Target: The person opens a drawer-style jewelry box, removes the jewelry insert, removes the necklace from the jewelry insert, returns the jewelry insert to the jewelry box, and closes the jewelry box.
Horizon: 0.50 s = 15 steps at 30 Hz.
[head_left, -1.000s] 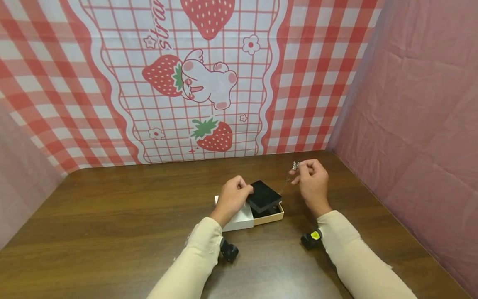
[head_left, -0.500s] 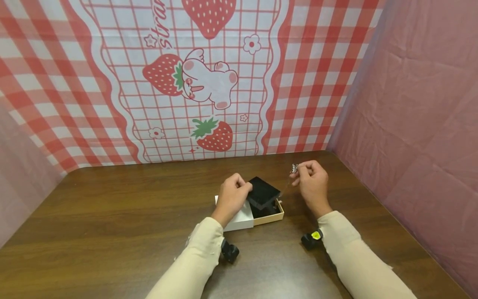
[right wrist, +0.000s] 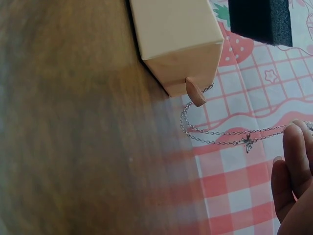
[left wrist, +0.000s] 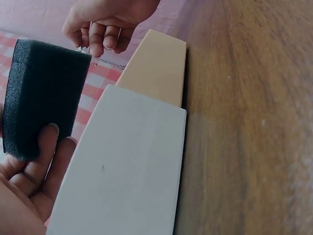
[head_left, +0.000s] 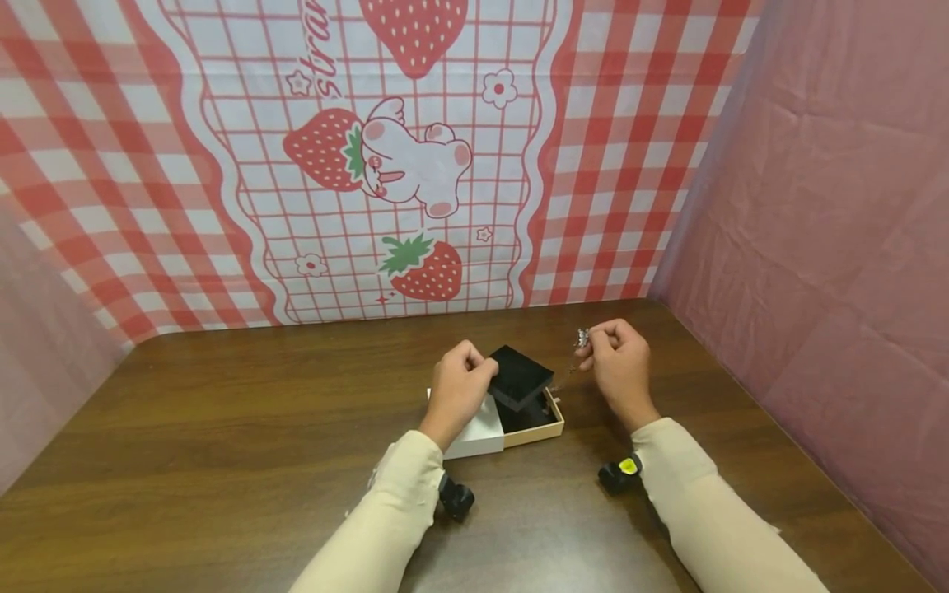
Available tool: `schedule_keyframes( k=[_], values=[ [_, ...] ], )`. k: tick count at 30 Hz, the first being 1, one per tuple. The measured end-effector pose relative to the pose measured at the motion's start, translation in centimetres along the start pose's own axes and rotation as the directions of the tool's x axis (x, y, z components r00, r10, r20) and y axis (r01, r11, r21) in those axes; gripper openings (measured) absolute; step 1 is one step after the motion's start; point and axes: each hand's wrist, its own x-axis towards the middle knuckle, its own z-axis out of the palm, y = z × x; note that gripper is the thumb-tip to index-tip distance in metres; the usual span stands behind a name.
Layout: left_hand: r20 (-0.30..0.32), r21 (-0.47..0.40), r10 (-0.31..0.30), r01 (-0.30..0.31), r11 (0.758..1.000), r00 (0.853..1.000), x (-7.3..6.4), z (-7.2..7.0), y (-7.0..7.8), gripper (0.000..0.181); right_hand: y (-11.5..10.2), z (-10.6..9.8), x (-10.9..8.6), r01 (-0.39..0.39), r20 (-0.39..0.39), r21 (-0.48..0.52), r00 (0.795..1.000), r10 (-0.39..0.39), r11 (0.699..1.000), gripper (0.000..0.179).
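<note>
Changed from a second ago: one square black foam pad [head_left: 521,377], mid-frame, shifted slightly up-frame; one silver chain necklace [right wrist: 248,142], right of centre, its held end slightly lower. Counted: one part-open white-and-cream rectangular box [head_left: 478,435], lower centre; two hands, the left hand [head_left: 461,380] with fingers clamped on the pad's left corner, the right hand [head_left: 621,362] with fingertips pinching the necklace; one red-and-white strawberry-print cloth [head_left: 415,148], upper frame.

Brn wd tbl [head_left: 222,445], strawb. cloth [head_left: 385,156] bhnd

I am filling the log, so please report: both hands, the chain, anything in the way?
Left hand holding black pad, raised above open box. Right hand holding silver chain. Chain passes close by drawer tab; may snag.
</note>
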Motion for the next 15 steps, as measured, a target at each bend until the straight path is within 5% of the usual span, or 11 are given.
schedule_keyframes(
  k=[15],
  values=[
    [-0.001, -0.002, -0.011, 0.011, 1.000, 1.000, 0.1, -0.1, 0.4, 0.014, 1.2, -0.1, 0.5, -0.026, -0.009, -0.029, 1.000, 0.026, 0.999, 0.014]
  ],
)
